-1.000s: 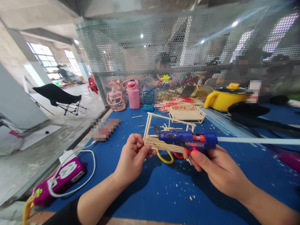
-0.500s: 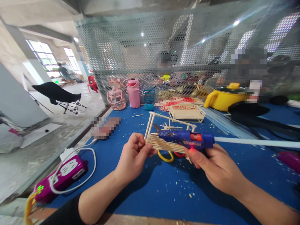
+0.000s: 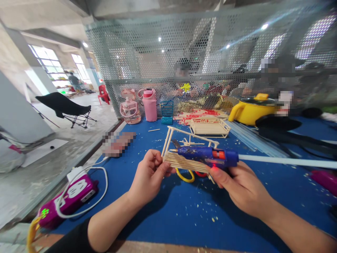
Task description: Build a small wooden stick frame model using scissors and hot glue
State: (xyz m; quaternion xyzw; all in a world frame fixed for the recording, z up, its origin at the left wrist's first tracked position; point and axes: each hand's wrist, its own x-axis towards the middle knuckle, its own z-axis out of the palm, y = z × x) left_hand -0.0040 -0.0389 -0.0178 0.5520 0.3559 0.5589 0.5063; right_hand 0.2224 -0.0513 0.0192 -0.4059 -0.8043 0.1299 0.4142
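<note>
My left hand (image 3: 149,175) pinches the left end of a small frame of pale wooden sticks (image 3: 186,162), whose thin posts and top rail stand up behind. In my right hand (image 3: 244,186) is a blue glue gun (image 3: 205,155), held with its nozzle pointing left, close to the frame's left corner near my left fingertips. A red light glows on the gun beside my right thumb. From its back end a long white glue stick (image 3: 284,161) runs to the right. The gun hides part of the frame.
Scissors with a yellow handle (image 3: 186,176) lie beneath the frame. Behind are a wooden stick tray (image 3: 209,128), loose sticks, pink bottles (image 3: 150,106) and a yellow pot (image 3: 246,111). A purple power strip (image 3: 70,196) lies left. People are beyond the mesh screen.
The glue gun and my right hand have shifted very slightly left. My left hand keeps its grip on the stick frame.
</note>
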